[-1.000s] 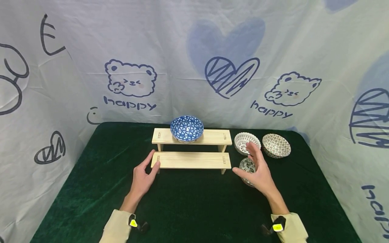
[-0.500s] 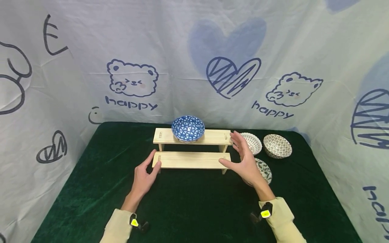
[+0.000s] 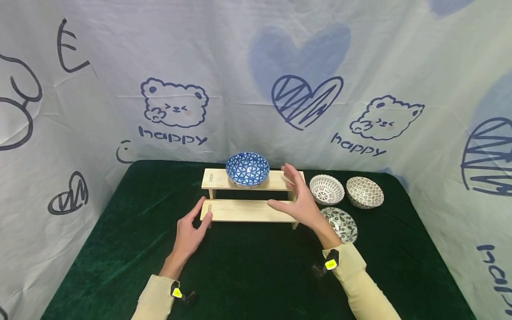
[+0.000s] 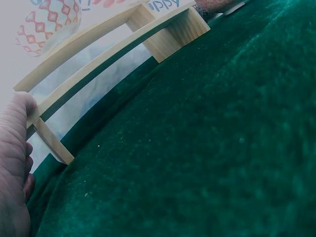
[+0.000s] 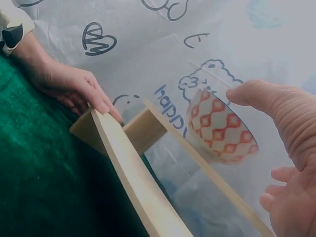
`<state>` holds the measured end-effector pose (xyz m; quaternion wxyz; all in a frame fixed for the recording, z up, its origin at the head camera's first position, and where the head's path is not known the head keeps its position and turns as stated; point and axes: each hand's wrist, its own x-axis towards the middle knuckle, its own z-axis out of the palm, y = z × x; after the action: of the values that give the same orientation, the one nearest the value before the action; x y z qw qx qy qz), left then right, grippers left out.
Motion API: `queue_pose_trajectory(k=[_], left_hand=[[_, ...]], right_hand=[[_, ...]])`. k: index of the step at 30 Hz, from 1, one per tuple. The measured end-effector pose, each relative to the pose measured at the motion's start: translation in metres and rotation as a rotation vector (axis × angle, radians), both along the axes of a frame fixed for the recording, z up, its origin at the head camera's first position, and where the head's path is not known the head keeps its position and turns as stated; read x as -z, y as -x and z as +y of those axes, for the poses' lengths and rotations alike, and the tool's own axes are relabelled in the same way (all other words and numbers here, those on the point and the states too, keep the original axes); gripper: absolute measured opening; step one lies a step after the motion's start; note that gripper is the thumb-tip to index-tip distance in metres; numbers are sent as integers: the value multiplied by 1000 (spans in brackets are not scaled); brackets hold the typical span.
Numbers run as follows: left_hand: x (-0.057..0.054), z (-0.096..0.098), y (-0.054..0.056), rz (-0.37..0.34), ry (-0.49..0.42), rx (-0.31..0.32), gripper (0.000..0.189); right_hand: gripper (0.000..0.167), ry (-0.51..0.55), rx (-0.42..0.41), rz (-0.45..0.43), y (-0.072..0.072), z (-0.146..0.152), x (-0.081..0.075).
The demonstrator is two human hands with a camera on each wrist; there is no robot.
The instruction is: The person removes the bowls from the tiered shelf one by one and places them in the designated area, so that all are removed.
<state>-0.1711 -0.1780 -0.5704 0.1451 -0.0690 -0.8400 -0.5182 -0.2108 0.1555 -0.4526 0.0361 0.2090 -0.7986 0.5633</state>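
A two-tier wooden display stand (image 3: 248, 210) stands on the green cloth. My left hand (image 3: 190, 235) grips the left end of its lower shelf, thumb on top; the fingers lie partly behind the board in the left wrist view. On the upper shelf sits a bowl (image 3: 247, 169), blue triangles inside and red diamonds (image 5: 217, 129) outside. My right hand (image 3: 302, 205), thumb and fingers spread apart, holds nothing. It hovers over the right part of the stand, to the right of the bowl, with a visible gap between them.
Right of the stand are a white lattice-patterned bowl (image 3: 326, 190), a brown-patterned bowl (image 3: 364, 193) tilted on its side, and a green leaf-patterned dish (image 3: 343, 224), partly behind the right forearm. A printed white curtain (image 3: 240, 120) hangs behind the cloth-covered table (image 3: 248, 271).
My right hand has moved left, from over the bowls on the right to above the stand. The left hand stays at the shelf end, and the blue bowl keeps its place.
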Motion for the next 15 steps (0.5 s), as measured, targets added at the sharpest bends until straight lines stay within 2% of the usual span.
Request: queue_pose_trajectory(k=[7, 15], left_hand=[[0, 0, 0, 1, 2, -1, 59], [0, 0, 0, 3, 4, -4, 58]], right_hand=[[107, 24, -29, -21, 14, -19, 1], [111, 97, -34, -96, 24, -39, 1]])
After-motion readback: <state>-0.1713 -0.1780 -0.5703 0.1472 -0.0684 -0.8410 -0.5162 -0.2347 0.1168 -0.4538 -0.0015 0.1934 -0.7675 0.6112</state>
